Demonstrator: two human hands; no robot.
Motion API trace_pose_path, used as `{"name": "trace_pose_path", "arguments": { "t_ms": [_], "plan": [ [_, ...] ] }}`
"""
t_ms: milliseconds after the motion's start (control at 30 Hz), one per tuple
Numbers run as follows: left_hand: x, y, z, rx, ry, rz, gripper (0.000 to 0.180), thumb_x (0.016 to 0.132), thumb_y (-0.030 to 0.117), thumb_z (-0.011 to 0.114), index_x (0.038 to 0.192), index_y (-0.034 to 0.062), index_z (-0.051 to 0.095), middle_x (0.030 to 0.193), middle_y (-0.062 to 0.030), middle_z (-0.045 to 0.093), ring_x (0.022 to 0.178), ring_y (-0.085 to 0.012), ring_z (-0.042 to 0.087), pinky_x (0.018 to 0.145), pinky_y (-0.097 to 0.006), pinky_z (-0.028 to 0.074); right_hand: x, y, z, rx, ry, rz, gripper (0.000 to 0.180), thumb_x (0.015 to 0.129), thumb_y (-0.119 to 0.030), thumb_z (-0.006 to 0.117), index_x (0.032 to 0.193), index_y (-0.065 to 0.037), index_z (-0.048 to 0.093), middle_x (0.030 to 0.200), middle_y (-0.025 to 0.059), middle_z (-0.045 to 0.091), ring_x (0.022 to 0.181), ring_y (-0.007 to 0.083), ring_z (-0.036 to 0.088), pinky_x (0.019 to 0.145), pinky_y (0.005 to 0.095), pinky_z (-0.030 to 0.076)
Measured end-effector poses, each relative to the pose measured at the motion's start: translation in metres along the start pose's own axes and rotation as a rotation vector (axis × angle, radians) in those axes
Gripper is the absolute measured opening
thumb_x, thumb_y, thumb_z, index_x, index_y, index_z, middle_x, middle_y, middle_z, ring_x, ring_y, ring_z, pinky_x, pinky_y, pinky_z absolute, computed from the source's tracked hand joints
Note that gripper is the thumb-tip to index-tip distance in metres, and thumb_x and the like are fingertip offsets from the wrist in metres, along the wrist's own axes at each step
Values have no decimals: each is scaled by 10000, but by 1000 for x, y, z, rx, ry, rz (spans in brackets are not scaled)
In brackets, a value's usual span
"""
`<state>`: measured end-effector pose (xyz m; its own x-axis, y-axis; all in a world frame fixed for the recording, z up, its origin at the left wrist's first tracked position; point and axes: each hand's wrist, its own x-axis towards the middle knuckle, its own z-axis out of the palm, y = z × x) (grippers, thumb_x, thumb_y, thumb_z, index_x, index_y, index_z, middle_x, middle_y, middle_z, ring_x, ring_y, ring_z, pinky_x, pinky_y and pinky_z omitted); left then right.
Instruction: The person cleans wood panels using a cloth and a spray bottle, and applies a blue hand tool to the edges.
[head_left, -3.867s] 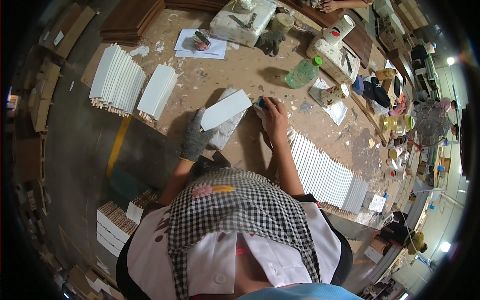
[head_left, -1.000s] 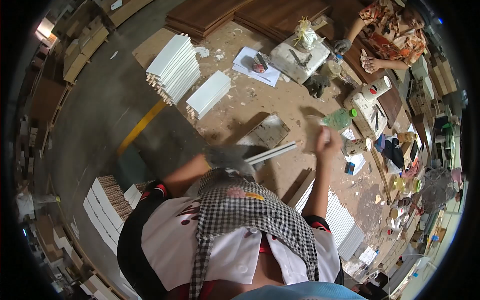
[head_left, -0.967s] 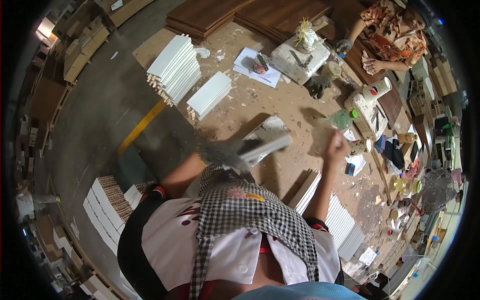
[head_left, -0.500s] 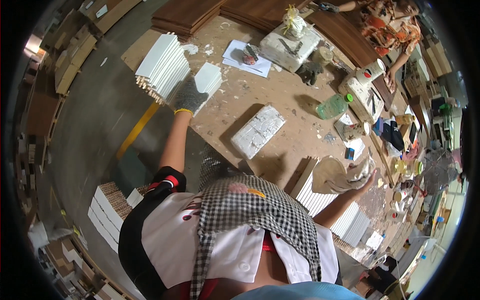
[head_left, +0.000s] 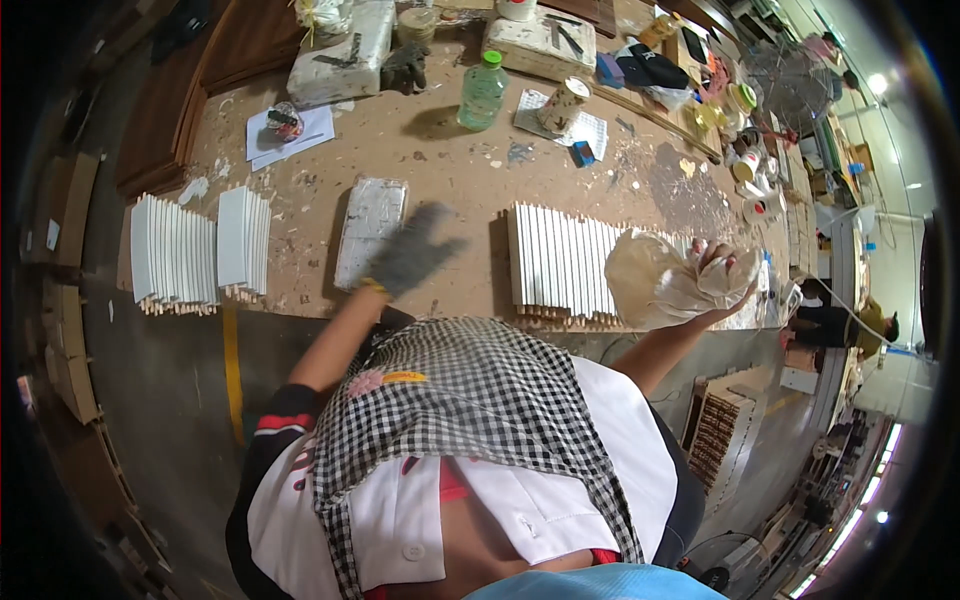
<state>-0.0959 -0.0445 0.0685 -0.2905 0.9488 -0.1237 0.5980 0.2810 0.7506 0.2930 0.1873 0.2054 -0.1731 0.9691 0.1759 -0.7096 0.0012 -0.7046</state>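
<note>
My left hand, in a grey knit glove with a yellow cuff, is blurred by motion. It hovers over the near side of the table, partly covering a white block wrapped in plastic or tape. Its thumb stands apart from the fingers and nothing shows in it. My right hand is bare and grips a bunched cream cloth. The cloth hangs over the right part of a long row of white strips standing side by side. Two smaller groups of white strips stand at the table's left end.
Farther back on the table are a green-capped bottle, a spotted cup, papers and two large white blocks. Brown panels lie at the far left. A stack stands below, right.
My left hand has left the smaller group of strips at the left and swung right, to the wrapped block. The view has turned rightward. My right hand still holds the cloth.
</note>
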Motion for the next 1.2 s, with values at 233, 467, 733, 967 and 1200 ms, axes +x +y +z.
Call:
{"name": "trace_pose_path", "arguments": {
  "t_ms": [233,467,733,967,1200],
  "plan": [
    [40,7,160,-283,-383,175,718,883,626,576,1062,-67,641,978,-216,685,898,-320,638,832,-423,499,-48,29,21,-270,-40,413,488,987,-456,429,1012,-12,629,846,101,638,762,216,609,719,365,504],
    [28,-6,163,-516,-328,224,459,935,430,600,993,-22,650,886,-141,670,764,-214,569,769,-378,495,-58,105,52,-987,-715,600,439,962,-420,563,1190,-64,679,840,102,712,732,209,672,717,342,542],
    [35,-61,201,-167,-268,81,604,887,460,640,1213,-43,564,1232,-265,587,1141,-368,582,968,-426,479,-70,144,46,-1798,-1133,472,568,950,-588,495,1442,-303,500,619,138,648,576,312,619,597,408,486],
    [29,-11,174,-317,-248,108,628,913,500,631,1170,-61,520,1078,-264,624,991,-369,617,848,-420,500,-65,124,50,-1722,-1068,721,692,937,-630,492,1537,-329,325,773,173,705,665,331,664,676,418,507],
    [13,27,116,-404,-321,-91,634,918,481,620,1199,-76,510,1149,-293,610,1067,-374,606,898,-421,479,-60,119,37,-1768,-1122,772,690,938,-649,473,1544,-395,260,936,191,723,848,369,692,815,421,519]
  ]
}}
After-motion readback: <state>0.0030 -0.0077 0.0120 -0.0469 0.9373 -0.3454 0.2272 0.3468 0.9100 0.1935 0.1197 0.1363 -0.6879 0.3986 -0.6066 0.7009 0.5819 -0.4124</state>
